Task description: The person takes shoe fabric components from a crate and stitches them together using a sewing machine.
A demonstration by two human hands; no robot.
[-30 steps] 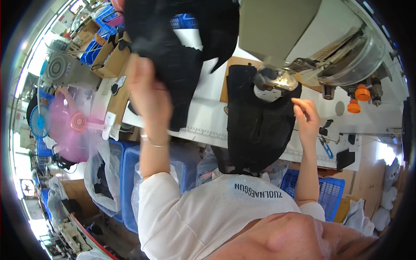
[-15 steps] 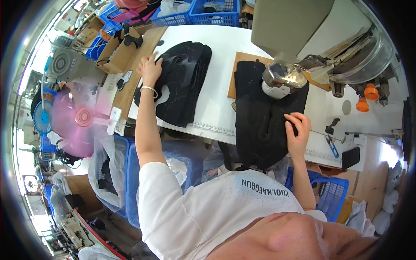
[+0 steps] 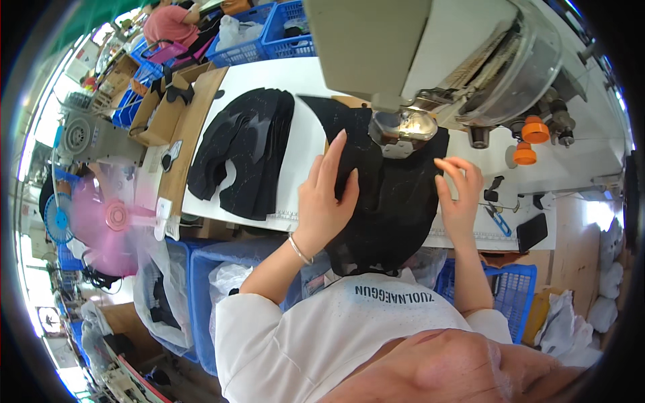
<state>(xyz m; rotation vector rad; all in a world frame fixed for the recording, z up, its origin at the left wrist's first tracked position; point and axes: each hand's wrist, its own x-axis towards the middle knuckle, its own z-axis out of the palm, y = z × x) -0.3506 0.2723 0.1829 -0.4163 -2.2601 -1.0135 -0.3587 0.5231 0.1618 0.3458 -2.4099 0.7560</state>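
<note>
A soft, matte black fabric piece point(image 3: 390, 201) with faint stitch lines is spread on the white surface point(image 3: 302, 154) under the sewing machine head point(image 3: 403, 127), its lower edge draped off the front. The left hand point(image 3: 326, 195) is pressed flat on it, fingers extended. The right hand point(image 3: 460, 191) is open, fingertips touching its right edge. A stack of curved black pieces point(image 3: 248, 154) is seen well to the left.

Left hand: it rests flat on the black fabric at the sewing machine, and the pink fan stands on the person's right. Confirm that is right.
Not quite. In the head view the left hand does rest flat on the black fabric at the sewing machine, but the pink fan stands on the person's left.
</note>
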